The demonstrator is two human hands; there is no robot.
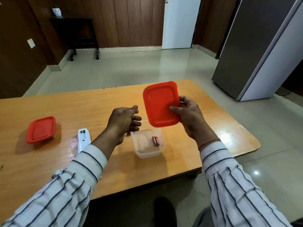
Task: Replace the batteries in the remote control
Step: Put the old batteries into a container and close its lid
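Observation:
A clear plastic container (pixel 148 154) stands uncovered on the wooden table (pixel 49 102), with two red batteries (pixel 156 140) lying side by side inside it. My right hand (pixel 188 115) holds its red lid (pixel 159 104) tilted in the air above the container. My left hand (pixel 125 120) hovers just left of the lid, fingers apart, holding nothing. The white remote control (pixel 83 139) lies on the table to the left of my left forearm, which hides its near end. Its back faces up and the battery compartment is uncovered.
A second container with a red lid (pixel 41 129) sits shut at the table's left. A grey refrigerator (pixel 262 51) stands to the right beyond the table. A dark side table (pixel 77 33) stands by the far wall.

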